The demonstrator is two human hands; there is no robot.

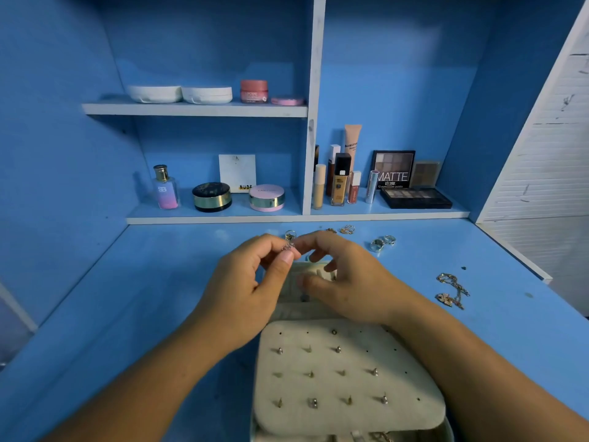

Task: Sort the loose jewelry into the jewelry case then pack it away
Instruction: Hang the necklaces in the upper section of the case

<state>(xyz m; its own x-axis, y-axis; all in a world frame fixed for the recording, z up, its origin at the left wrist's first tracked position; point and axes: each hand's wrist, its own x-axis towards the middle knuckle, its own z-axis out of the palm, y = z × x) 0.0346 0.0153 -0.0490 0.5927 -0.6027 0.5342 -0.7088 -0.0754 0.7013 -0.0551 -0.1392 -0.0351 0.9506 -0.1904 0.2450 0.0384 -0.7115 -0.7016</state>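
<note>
Progress: seeming partway. Pinching a small ring [288, 247] between left hand [245, 282] fingertips above the open jewelry case [347, 419]; hovering right hand [347, 282] alongside, fingers loosely curled, contact with it unclear. Sitting in the case: about twelve studs [338, 349]. Lying loose on the desk [159, 298]: two silver rings [377, 244], one necklace [452, 290], roughly three small pieces [346, 229].

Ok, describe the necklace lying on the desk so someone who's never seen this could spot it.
Start at the blue desk and look to its right side, beyond the right hand. The necklace lies there, near the desk's right edge. Unlike the rings farther back by the shelf, it is a loose, tangled gold-coloured chain with a pendant.
</note>
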